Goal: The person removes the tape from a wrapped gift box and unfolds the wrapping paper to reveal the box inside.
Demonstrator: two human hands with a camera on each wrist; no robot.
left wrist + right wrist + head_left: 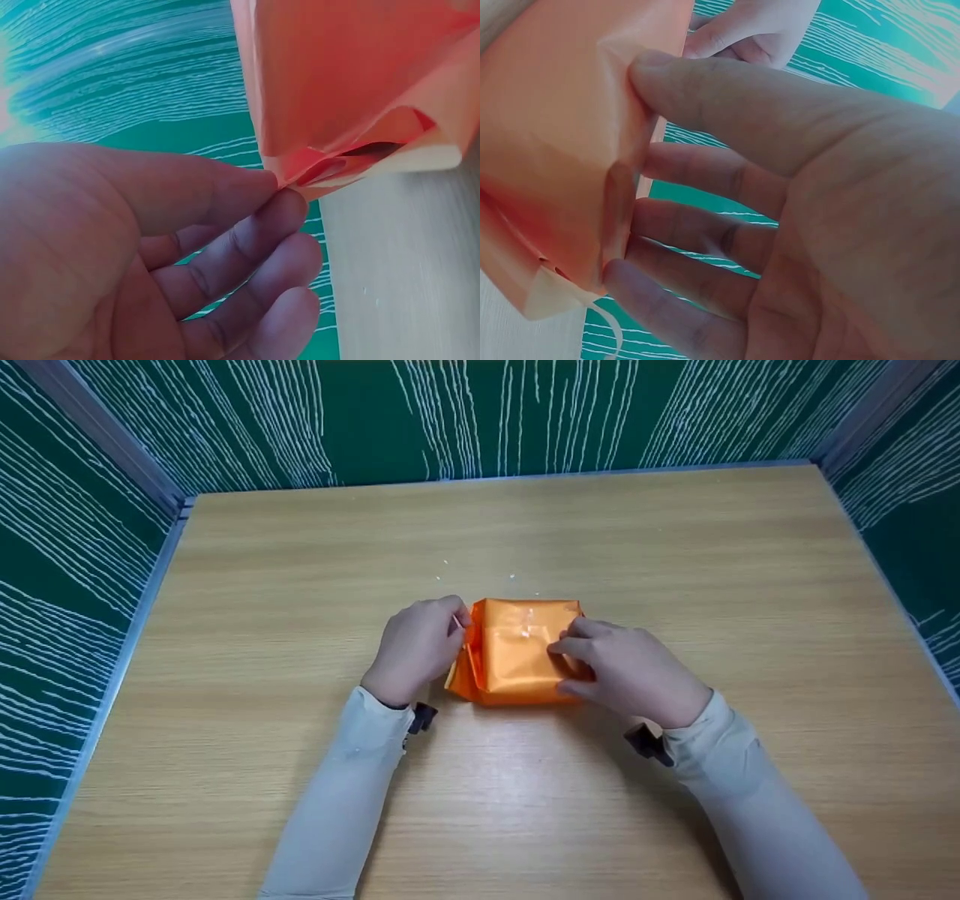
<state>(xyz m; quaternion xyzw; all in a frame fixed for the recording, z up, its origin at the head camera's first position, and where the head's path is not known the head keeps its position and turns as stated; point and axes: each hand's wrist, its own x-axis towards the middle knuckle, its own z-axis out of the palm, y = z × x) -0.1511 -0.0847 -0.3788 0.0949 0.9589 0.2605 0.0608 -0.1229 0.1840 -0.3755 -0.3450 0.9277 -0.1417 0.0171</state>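
A boxy package (525, 660) wrapped in shiny orange paper lies on the wooden table. At its left end, my left hand (420, 645) pinches a folded corner of the paper between thumb and index finger. The left wrist view shows this orange fold (360, 161) standing partly loose, with a gap in it. My right hand (622, 667) rests against the right part of the package, its fingers spread and nearly straight. In the right wrist view its thumb (675, 82) presses a dent in the orange paper (555, 142), and the other fingertips touch along an edge.
A few tiny white scraps (512, 576) lie on the table (300, 585) beyond the package. Green panels with white streaks (367, 427) rise along the back and both sides. A thin pale strip (613, 330) hangs at the package's end in the right wrist view.
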